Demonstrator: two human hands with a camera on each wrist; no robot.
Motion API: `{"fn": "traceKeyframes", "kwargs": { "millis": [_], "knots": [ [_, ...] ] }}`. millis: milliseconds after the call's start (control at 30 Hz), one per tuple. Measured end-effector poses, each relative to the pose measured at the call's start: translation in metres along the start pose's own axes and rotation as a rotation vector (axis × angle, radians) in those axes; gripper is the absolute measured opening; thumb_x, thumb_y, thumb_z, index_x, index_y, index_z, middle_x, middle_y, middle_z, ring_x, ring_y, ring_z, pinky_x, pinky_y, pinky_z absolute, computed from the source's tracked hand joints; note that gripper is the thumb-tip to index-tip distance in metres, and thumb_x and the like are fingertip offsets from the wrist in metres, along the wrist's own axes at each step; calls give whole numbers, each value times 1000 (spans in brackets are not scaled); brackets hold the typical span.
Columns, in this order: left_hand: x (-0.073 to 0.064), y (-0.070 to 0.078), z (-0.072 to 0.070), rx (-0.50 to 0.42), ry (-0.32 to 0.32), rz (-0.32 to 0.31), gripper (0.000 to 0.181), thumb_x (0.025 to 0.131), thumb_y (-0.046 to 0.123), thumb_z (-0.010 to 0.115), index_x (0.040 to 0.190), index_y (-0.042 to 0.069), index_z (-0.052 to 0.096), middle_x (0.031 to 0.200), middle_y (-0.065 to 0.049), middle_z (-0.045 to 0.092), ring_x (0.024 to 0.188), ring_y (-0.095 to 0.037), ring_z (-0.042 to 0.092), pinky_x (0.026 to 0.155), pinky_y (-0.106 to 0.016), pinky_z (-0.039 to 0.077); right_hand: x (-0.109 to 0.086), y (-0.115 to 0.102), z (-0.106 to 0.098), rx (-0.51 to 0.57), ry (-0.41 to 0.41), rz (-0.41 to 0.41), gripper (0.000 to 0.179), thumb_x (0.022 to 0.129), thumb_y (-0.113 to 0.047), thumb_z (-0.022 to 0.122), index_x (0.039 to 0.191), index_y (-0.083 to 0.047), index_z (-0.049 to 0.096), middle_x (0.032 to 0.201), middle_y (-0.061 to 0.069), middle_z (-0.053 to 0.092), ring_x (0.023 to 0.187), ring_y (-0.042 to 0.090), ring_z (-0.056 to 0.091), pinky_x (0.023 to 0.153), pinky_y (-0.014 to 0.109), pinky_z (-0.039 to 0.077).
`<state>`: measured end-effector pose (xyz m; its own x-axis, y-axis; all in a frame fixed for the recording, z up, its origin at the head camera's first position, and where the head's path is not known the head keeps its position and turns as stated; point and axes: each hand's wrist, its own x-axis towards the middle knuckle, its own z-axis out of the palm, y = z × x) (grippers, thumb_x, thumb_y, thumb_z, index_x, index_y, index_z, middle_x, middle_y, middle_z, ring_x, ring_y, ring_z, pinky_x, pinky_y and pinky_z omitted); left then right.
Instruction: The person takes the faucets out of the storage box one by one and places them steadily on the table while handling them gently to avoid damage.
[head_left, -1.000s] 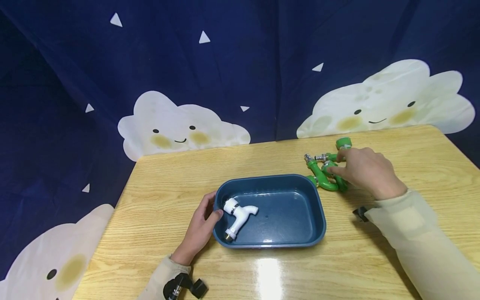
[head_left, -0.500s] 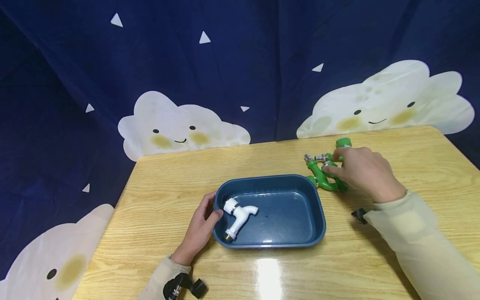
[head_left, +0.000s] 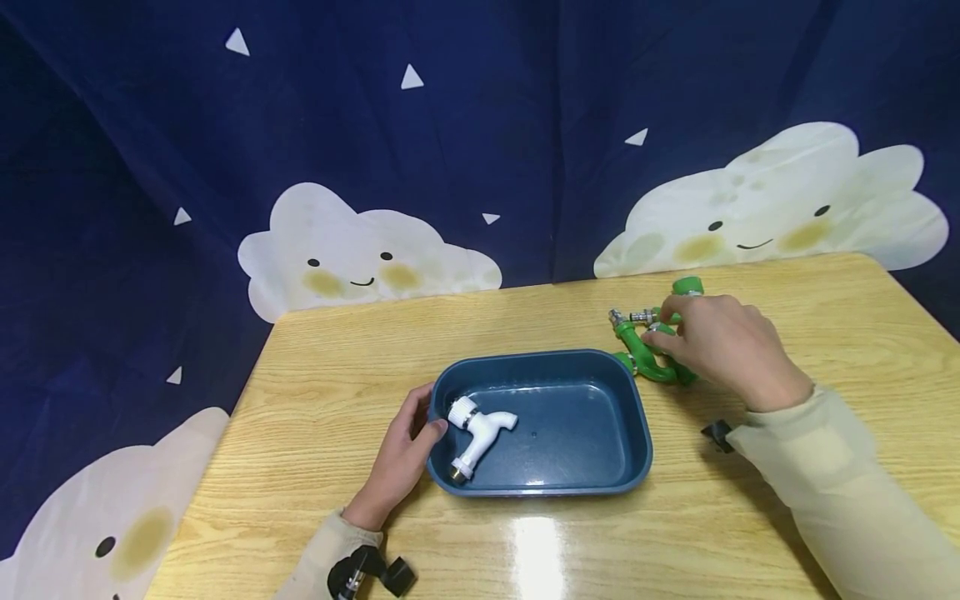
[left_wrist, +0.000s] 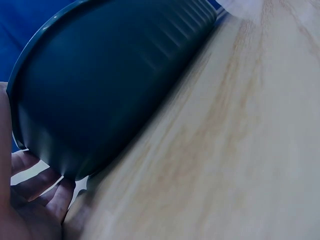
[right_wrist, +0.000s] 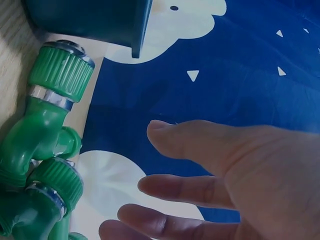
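A dark blue plastic basin [head_left: 600,467] sits mid-table with a white plastic faucet [head_left: 478,432] lying in its left end. My left hand [head_left: 429,417] grips the basin's left rim, thumb hooked inside beside the white faucet; in the left wrist view its fingers [left_wrist: 35,190] lie under the basin [left_wrist: 110,85]. To the right of the basin lies a cluster of green faucets [head_left: 645,354]. My right hand [head_left: 663,327] hovers over them, fingertips at the pile. In the right wrist view that hand [right_wrist: 147,155] has straight, spread fingers holding nothing, next to the green faucets [right_wrist: 47,130].
The wooden table [head_left: 337,367] ends at a dark blue cloud-print curtain [head_left: 360,258] along its back and left sides. Bare wood lies in front of the basin, with a glare patch [head_left: 536,546]. Black wrist-camera mounts [head_left: 371,573] show at both sleeves.
My right hand has edged slightly left over the green faucets. The left hand, basin and white faucet have stayed put.
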<state>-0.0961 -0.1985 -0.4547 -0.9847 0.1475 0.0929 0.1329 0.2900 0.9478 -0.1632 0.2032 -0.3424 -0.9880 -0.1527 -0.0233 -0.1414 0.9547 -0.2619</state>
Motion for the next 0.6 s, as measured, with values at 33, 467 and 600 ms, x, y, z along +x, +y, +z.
{"fn": "traceKeyframes", "kwargs": {
  "millis": [33,467,600],
  "knots": [
    [0,0,0,1,1,5,48,99,7,55,146,13,52,139,-15,62,121,-21,59,101,-20,48,0,-1,0,1,6,-6,48,95,-47,70,119,-6,71,84,13,73,66,26,57,49,35,39],
    [0,2,-1,-1,0,6,48,100,8,55,147,13,52,141,-14,61,126,-27,58,102,-20,46,-4,-7,-3,23,57,-55,47,95,-47,69,120,-6,71,89,12,74,70,25,63,49,34,40],
    [0,2,-1,-8,-1,-2,48,100,8,55,147,14,52,142,-14,61,126,-29,58,101,-20,47,-6,-11,-4,28,87,-72,45,95,-45,70,119,-7,72,93,14,76,72,26,66,50,33,41]
  ]
}}
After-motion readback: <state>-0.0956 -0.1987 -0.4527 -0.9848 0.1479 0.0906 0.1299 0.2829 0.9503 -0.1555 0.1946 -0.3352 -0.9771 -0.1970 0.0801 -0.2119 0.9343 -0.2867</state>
